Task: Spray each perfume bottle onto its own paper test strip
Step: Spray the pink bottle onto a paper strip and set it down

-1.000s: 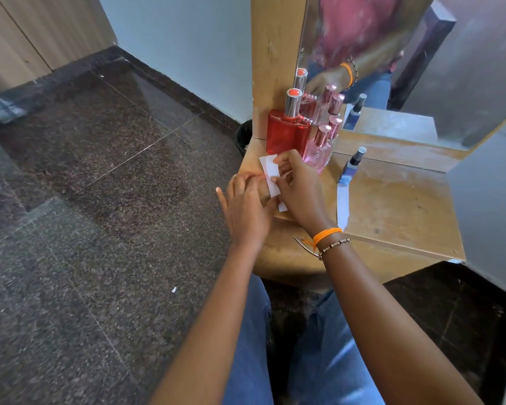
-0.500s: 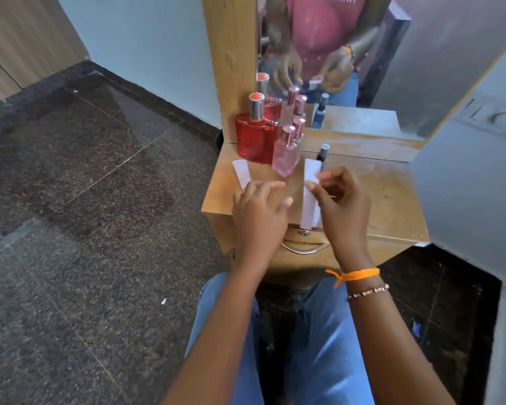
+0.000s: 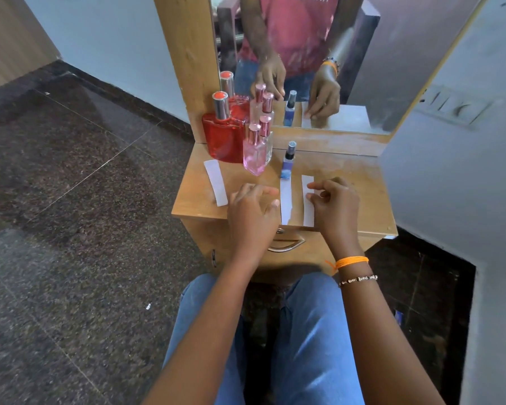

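A seated person in blue jeans (image 3: 313,331) leans over a small wooden counter (image 3: 360,200) set against a mirror (image 3: 362,68), with perfume bottles and paper test strips laid out on top. At the far left of the counter stands a red bottle (image 3: 224,138) with a silver cap, and near it a white strip (image 3: 216,182) lies flat and slightly curved, well apart from the hands. Just right of the red bottle stands a pink bottle (image 3: 254,156) with a pink cap; a second pink-capped bottle (image 3: 265,133) stands close behind it, partly hidden. Further right, a slim blue bottle (image 3: 289,162) with a dark sprayer stands upright, and a second strip (image 3: 286,203) runs from its base toward the near edge of the counter. The left hand (image 3: 253,213) rests on the counter beside this strip, its fingers loosely bent and holding nothing. A third strip (image 3: 308,200) lies just right of the second, parallel to it. The right hand (image 3: 335,203), an orange thread (image 3: 351,261) and a beaded bracelet (image 3: 357,279) at its wrist, has its fingertips (image 3: 311,186) curled onto the third strip's far end and right edge, holding it on the wood. A metal drawer handle (image 3: 285,246) shows below the counter edge.
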Action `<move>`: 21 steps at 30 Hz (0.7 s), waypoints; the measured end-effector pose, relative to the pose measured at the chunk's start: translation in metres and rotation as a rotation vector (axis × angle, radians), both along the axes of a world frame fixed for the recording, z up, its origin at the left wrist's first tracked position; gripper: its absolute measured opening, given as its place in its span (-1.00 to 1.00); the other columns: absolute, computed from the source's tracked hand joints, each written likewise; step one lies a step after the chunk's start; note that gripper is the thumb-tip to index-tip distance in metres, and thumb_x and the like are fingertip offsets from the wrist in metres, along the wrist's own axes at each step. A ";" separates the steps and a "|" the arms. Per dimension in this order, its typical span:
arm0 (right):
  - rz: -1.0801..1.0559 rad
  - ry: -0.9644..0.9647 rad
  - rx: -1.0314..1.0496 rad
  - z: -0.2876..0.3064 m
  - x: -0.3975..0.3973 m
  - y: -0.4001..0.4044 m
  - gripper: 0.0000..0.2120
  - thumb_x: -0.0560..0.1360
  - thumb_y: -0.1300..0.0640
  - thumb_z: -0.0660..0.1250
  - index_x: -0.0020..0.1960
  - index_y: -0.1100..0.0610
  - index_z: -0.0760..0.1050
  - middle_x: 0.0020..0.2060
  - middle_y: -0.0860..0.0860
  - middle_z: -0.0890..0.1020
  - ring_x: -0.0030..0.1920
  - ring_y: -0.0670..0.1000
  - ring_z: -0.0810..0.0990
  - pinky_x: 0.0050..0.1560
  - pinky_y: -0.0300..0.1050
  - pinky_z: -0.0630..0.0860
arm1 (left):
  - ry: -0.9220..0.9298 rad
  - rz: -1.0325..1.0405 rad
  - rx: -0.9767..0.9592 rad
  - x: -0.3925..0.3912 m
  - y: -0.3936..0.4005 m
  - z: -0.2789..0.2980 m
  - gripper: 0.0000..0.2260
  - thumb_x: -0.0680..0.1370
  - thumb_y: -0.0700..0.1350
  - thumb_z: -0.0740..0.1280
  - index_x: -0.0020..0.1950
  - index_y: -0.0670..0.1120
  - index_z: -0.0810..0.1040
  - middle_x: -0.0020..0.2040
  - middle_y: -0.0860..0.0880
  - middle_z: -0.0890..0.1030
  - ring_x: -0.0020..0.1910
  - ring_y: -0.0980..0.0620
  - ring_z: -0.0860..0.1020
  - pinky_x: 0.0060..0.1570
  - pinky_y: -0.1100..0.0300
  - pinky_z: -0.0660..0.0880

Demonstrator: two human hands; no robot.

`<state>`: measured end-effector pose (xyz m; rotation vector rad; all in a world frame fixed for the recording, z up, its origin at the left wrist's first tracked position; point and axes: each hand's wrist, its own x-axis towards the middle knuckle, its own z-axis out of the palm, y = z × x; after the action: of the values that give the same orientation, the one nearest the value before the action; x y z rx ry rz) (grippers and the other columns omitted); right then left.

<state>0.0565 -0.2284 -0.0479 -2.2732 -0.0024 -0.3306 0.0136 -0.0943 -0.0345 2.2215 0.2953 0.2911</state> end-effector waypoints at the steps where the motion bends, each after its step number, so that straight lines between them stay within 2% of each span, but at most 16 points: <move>1: 0.014 -0.032 0.027 0.005 -0.002 0.003 -0.84 0.42 0.38 0.38 -0.03 0.25 0.64 -0.11 0.17 0.58 -0.21 0.05 0.54 -0.20 -0.30 0.33 | -0.011 0.023 -0.029 0.002 0.001 0.000 -0.82 0.49 -0.17 0.35 0.08 -0.03 0.57 0.10 0.05 0.54 0.17 0.03 0.42 0.07 0.30 0.25; 4: 0.108 -0.148 0.095 0.027 -0.005 0.019 -0.84 0.43 0.38 0.36 -0.05 0.21 0.63 -0.15 0.10 0.58 -0.31 -0.11 0.48 -0.23 -0.42 0.36 | -0.072 0.111 -0.150 0.012 0.004 0.004 -0.75 0.48 -0.22 0.36 0.14 -0.08 0.49 0.13 0.02 0.52 0.16 0.05 0.47 0.06 0.39 0.26; 6: 0.169 -0.227 0.093 0.044 -0.005 0.034 -0.83 0.46 0.36 0.34 -0.01 0.19 0.62 -0.15 0.06 0.56 -0.28 -0.12 0.46 -0.23 -0.42 0.36 | -0.117 0.155 -0.183 0.023 0.007 0.008 -0.69 0.48 -0.23 0.37 0.20 -0.10 0.46 0.13 -0.02 0.54 0.12 0.06 0.48 0.00 0.43 0.25; 9: 0.225 -0.323 0.025 0.067 0.006 0.057 -0.77 0.47 0.33 0.30 0.10 0.19 0.58 -0.07 0.05 0.56 -0.19 -0.03 0.51 -0.18 -0.20 0.44 | -0.170 0.186 -0.169 0.037 0.012 0.014 -0.63 0.48 -0.23 0.37 0.27 -0.12 0.43 0.11 -0.06 0.54 0.08 0.04 0.49 0.04 0.28 0.37; 13: 0.307 -0.255 -0.175 0.078 0.029 0.081 -0.66 0.45 0.37 0.27 0.22 0.24 0.50 0.09 0.18 0.53 -0.01 0.19 0.55 -0.01 0.07 0.50 | -0.162 0.219 -0.136 0.049 0.015 0.013 -0.68 0.53 -0.13 0.31 0.28 -0.12 0.44 0.15 -0.08 0.52 0.12 -0.03 0.50 0.12 0.10 0.46; 16: 0.297 -0.239 -0.284 0.073 0.036 0.089 -0.78 0.45 0.35 0.29 0.10 0.28 0.51 0.09 0.18 0.49 0.02 0.20 0.51 -0.04 0.10 0.49 | -0.153 0.225 -0.115 0.055 0.015 0.009 -0.76 0.55 -0.15 0.30 0.21 -0.11 0.49 0.11 -0.07 0.53 0.08 -0.05 0.51 0.08 0.04 0.48; 21: 0.254 -0.266 -0.210 0.069 0.041 0.091 -0.83 0.39 0.38 0.33 -0.03 0.26 0.49 -0.01 0.17 0.51 -0.04 0.19 0.48 -0.12 0.00 0.43 | -0.176 0.239 -0.092 0.056 0.013 0.008 -0.78 0.49 -0.19 0.36 0.13 -0.14 0.52 0.08 -0.08 0.54 0.04 -0.06 0.51 0.04 0.04 0.50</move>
<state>0.0975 -0.1375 0.0210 -2.3825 -0.4784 -0.5140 0.0698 -0.0814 -0.0262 2.0555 0.4691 0.5865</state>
